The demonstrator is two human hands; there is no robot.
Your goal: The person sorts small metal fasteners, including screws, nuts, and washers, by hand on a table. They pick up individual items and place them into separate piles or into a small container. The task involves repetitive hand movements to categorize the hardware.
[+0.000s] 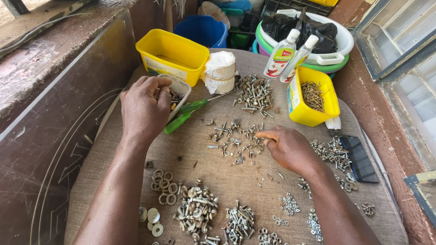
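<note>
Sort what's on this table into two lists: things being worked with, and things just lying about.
In use:
left hand over small clear tub
right hand at loose screws
sorted washers and bolts

Lying about:
green screwdrivers
two bottles
dark phone
white roll

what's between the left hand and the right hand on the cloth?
In the head view, two green-handled screwdrivers lie by the left hand, then loose scattered screws up to the right hand.

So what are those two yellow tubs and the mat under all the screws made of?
The yellow tubs look like glossy moulded plastic: smooth walls, rounded rims, soft highlights. The mat seems a coarse woven cloth, burlap-like, matt brown with visible weave. The screws look like dull grey metal.
</note>
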